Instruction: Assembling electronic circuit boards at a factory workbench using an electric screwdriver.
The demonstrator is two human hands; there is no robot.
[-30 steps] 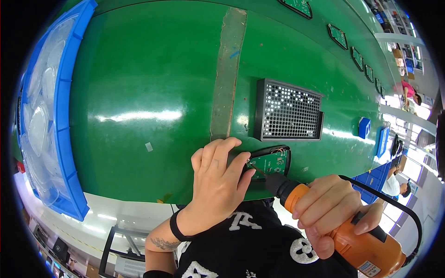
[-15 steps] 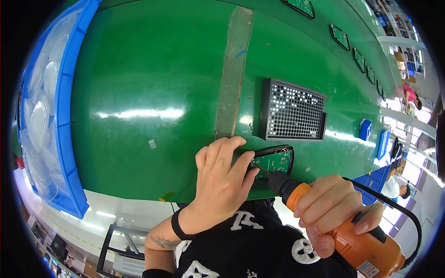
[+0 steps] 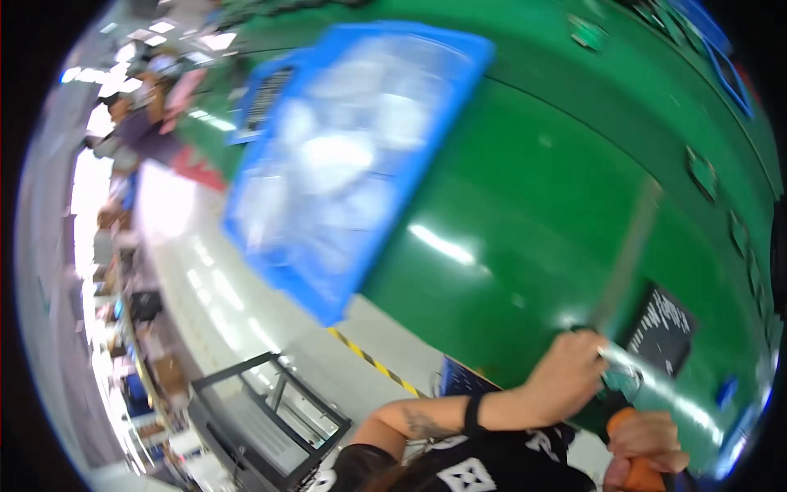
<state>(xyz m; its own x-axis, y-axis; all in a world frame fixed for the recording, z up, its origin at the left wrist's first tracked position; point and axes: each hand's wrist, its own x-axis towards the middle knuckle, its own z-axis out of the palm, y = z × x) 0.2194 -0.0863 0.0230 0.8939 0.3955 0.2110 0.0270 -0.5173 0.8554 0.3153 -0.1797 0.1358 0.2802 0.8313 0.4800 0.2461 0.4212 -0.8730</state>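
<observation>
It's an assembly workshop — long green workbench (image 3: 508, 205), blue bin (image 3: 324, 303) of clear parts (image 3: 336, 160), striped floor tape (image 3: 373, 362).

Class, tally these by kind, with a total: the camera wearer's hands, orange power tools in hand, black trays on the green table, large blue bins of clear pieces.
Hands: 2 (left hand, right hand)
Orange power tool: 1
Black tray: 1
Large blue bin: 1
Total: 5

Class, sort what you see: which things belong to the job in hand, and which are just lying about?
In the job:
left hand, at the green circuit board
right hand, gripping the orange power tool
black tray close by, probably

Seemingly just lying about:
blue bin of clear plastic pieces
small blue object, blurred
black-framed stand
</observation>
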